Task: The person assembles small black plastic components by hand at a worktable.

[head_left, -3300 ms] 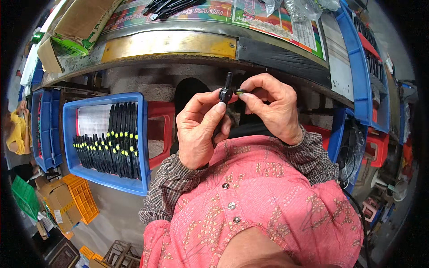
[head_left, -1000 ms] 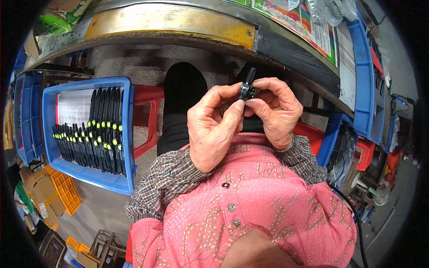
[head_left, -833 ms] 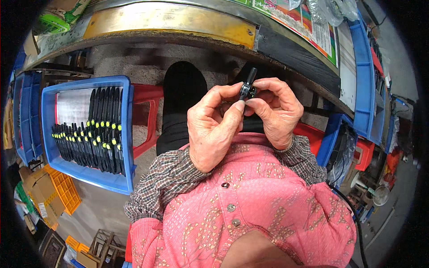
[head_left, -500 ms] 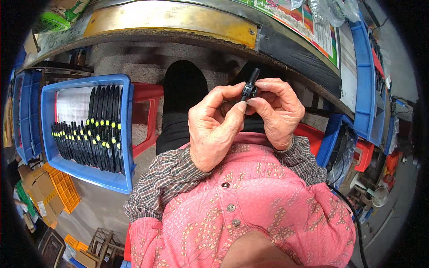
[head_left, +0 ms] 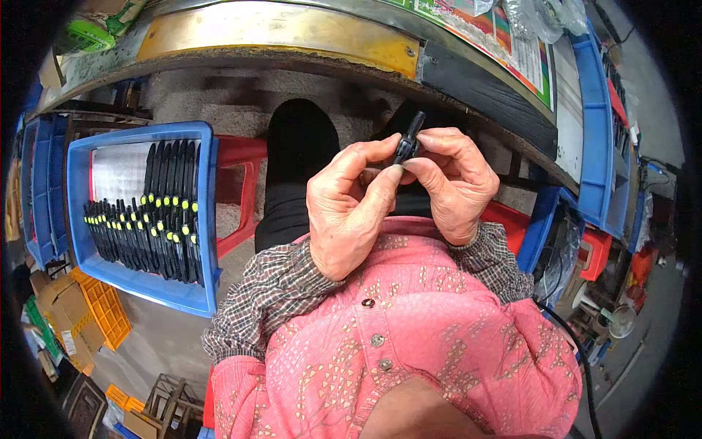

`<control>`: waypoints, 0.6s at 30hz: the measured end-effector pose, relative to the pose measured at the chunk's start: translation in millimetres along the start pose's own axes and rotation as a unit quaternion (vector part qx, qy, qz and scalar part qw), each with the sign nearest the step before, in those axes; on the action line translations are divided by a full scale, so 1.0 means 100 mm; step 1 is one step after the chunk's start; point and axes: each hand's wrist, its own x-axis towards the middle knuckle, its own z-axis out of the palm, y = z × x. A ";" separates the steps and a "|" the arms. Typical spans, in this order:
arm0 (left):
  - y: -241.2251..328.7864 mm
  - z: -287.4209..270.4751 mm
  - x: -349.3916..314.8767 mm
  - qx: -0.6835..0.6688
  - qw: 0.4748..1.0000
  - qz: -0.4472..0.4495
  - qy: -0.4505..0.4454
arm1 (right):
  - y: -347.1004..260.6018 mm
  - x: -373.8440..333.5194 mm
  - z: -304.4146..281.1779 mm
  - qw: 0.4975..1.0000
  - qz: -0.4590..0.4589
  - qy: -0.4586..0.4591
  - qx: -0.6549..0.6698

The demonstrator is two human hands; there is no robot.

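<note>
Reference point: the blue tray [head_left: 208, 241] at the seated person's left. Well to the right of that tray, the left hand [head_left: 344, 208] is pinching a small black jointed piece [head_left: 411, 139] between thumb and forefinger, its other fingers curling beneath. Just beyond it, farther from the tray, the right hand [head_left: 457, 179] is pinching the near side of the same piece — whatever is sitting between those fingertips is hidden. The piece's narrow end is poking up clear of both hands, leaning slightly away from the tray.

Inside the tray, black pieces [head_left: 173, 241] with yellow-green dots are lying in close rows, a taller group occupying the right-hand side. Against the tray's right side, as seen from here, a red stool [head_left: 250, 197] is showing. Ahead of the tray, a workbench [head_left: 285, 29] with a yellowish metal strip is running across. To the tray's rear left, an orange crate [head_left: 106, 311] is standing beside a cardboard box [head_left: 62, 304]. Checked sleeves [head_left: 274, 289] are covering both forearms — cuffs gathering at the wrists.
</note>
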 end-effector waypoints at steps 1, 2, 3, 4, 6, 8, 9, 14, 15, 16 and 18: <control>0.00 0.00 0.00 0.000 1.000 0.000 0.000 | 0.00 0.00 0.00 1.000 0.011 0.000 0.010; -0.01 0.00 0.00 0.007 1.000 0.011 -0.001 | -0.01 0.00 0.01 1.000 0.021 0.000 0.020; -0.02 0.00 0.00 0.014 1.000 0.022 -0.002 | -0.01 0.00 0.02 1.000 0.021 -0.001 0.020; -0.01 0.01 0.00 0.014 1.000 0.023 -0.002 | -0.01 0.00 0.02 0.999 0.031 0.000 0.035; 0.00 0.01 -0.01 -0.001 1.000 0.002 0.009 | -0.01 0.00 0.02 0.998 0.040 0.001 0.050; 0.00 0.00 0.00 0.003 1.000 0.005 0.007 | -0.01 0.00 0.02 0.999 0.037 0.004 0.028; -0.01 0.00 0.01 0.007 1.000 0.008 0.005 | -0.02 0.01 0.03 0.999 0.037 0.005 0.028; -0.07 -0.02 0.01 0.018 0.999 0.035 0.005 | 0.00 0.01 0.03 1.000 0.026 -0.002 0.009; -0.08 -0.02 0.01 0.024 0.999 0.043 0.003 | 0.00 0.02 0.03 1.000 0.026 -0.003 0.009; -0.08 -0.02 0.01 0.023 0.999 0.044 0.003 | 0.01 0.02 0.03 1.000 0.024 -0.004 0.006; -0.07 -0.02 0.01 0.034 0.999 0.040 0.012 | 0.00 0.03 0.04 1.000 0.022 -0.005 0.004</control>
